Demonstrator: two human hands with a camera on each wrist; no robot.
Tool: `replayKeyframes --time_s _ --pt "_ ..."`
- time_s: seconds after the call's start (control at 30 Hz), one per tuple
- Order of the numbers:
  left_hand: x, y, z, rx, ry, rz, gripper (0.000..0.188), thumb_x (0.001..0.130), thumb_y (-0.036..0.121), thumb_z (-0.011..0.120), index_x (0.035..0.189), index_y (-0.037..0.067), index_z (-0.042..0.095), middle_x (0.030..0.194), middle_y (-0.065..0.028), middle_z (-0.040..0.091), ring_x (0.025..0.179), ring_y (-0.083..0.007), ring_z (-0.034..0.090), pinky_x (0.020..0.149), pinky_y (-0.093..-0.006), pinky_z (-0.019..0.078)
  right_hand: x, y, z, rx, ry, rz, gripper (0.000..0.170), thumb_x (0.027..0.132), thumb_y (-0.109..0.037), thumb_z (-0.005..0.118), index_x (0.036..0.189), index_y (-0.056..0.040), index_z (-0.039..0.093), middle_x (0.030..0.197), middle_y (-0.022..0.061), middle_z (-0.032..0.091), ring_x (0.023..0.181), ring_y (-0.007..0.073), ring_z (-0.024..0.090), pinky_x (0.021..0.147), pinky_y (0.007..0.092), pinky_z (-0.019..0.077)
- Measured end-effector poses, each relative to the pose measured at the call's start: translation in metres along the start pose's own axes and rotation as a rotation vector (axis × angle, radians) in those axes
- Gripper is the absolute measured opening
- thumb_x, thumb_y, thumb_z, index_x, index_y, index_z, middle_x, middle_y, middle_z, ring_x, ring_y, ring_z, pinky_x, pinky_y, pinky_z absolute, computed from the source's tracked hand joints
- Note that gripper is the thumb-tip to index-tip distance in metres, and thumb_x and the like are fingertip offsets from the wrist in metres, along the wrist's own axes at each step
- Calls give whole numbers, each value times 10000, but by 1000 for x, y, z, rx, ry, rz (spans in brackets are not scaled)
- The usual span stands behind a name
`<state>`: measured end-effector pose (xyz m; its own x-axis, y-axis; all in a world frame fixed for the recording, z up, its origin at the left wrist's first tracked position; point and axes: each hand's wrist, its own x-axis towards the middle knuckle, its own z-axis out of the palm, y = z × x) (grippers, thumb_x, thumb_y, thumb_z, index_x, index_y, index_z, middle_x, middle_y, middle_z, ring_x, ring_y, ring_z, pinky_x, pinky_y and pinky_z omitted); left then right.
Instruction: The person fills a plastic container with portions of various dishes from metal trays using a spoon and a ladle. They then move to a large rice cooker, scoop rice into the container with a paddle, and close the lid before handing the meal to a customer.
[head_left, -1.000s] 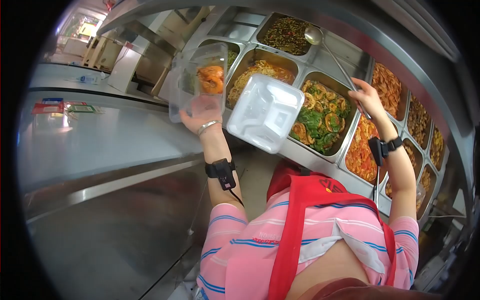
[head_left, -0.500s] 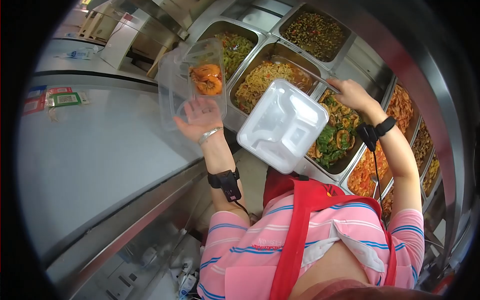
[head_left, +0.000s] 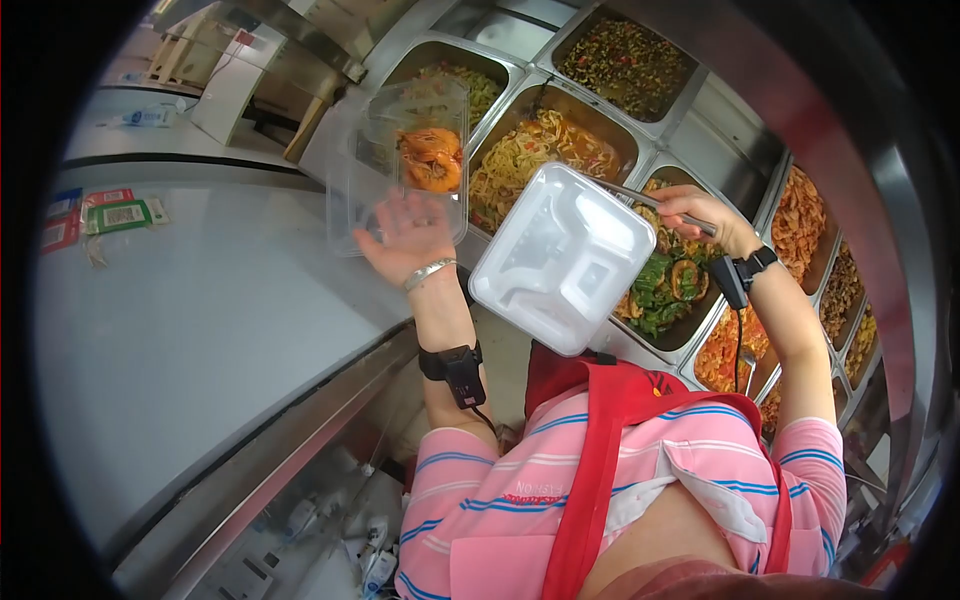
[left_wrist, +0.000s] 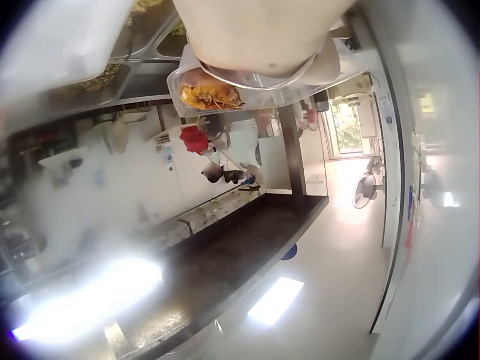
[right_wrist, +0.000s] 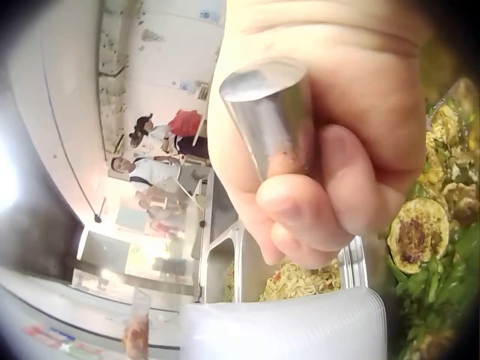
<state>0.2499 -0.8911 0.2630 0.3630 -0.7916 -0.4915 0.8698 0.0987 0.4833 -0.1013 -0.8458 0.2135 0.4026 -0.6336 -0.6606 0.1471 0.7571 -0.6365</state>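
Observation:
A clear compartment container (head_left: 345, 170) with orange-red shrimp (head_left: 432, 160) in one section rests on my left hand (head_left: 410, 235). That palm faces up, its fingers extended beneath the see-through plastic. In my right hand (head_left: 703, 215) I grip the metal handle (head_left: 650, 200) of a ladle; the handle's end (right_wrist: 262, 101) pokes out of my curled fingers in the right wrist view. The ladle's bowl is hidden beyond a stack of whitish plastic compartment trays (head_left: 560, 265). Close by lie a pan of noodles (head_left: 515, 155) and a pan of egg slices with greens (head_left: 660, 300).
More steel pans of food, such as a dark chopped dish (head_left: 625, 65) and a reddish dish (head_left: 730, 350), line the counter. A metal frame (head_left: 850, 170) arches over the right side. Left lies a grey countertop (head_left: 220, 320) with printed cards (head_left: 120, 215).
My right hand has brought the ladle from above the dark chopped dish down to the noodle pan. The left hand keeps supporting the container, and the head view has shifted.

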Motion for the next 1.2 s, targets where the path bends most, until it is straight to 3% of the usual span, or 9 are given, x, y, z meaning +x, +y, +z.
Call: replayKeyframes --time_s 0.2,0.27,0.43,0.53,0.7,0.83,0.93,1.1,1.2 --pt "-2 1 0 -3 -28 -44 475 810 506 377 1050 99 420 1050 -61 458 869 -203 433 740 -400 375 -34 16 -25 303 11 31 425 806 -89 470 1188 25 324 550 13 431 313 31 331 257 145 239" --pt "2 1 -4 7 -74 -46 548 789 507 404 1169 116 351 1089 -74 433 806 -214 482 686 -411 402 -45 15 -20 312 21 17 425 805 -90 474 1186 26 325 548 13 429 314 32 332 259 145 241" --pt "1 -1 -3 28 -73 -48 587 789 517 403 1221 131 306 1096 -70 444 799 -208 484 698 -399 396 -61 13 -11 400 -35 -82 420 800 -79 478 1183 30 344 545 10 427 319 32 335 266 141 240" --pt "-3 1 -4 43 -87 -46 557 794 519 400 1182 126 329 1094 -58 444 833 -204 455 723 -396 383 -69 0 2 211 39 -138 440 785 -79 485 1191 30 357 531 -2 422 322 31 337 284 145 255" --pt "-7 0 -6 46 -94 -34 528 795 520 401 1131 114 362 1096 -51 436 860 -200 429 742 -396 372 -32 -15 19 -549 288 -200 442 743 -95 521 1157 33 436 516 0 455 339 40 378 326 179 297" --pt "-7 0 -8 16 -90 -58 557 790 519 406 1175 123 330 1082 -64 452 825 -205 453 720 -396 383 1 -14 24 -798 273 -236 424 731 -81 531 1134 33 466 514 3 464 345 47 390 326 186 297" --pt "-10 2 -8 12 -101 -60 573 789 522 407 1189 121 323 1087 -64 445 821 -205 457 713 -397 385 -8 -21 14 -491 79 -38 457 735 -53 524 1162 64 410 506 1 460 344 47 389 314 183 297" --pt "-12 1 -10 19 -113 -68 572 789 528 406 1172 108 341 1099 -58 420 845 -204 441 718 -398 378 4 -15 13 -367 75 -28 445 755 -25 496 1160 109 369 510 18 461 346 39 382 294 155 283" --pt "-12 -1 -7 32 -72 -60 561 787 530 408 1151 106 356 1087 -58 422 845 -206 441 719 -395 374 19 5 5 21 -87 -10 416 798 -32 463 1180 80 343 535 16 420 340 36 361 276 154 270"
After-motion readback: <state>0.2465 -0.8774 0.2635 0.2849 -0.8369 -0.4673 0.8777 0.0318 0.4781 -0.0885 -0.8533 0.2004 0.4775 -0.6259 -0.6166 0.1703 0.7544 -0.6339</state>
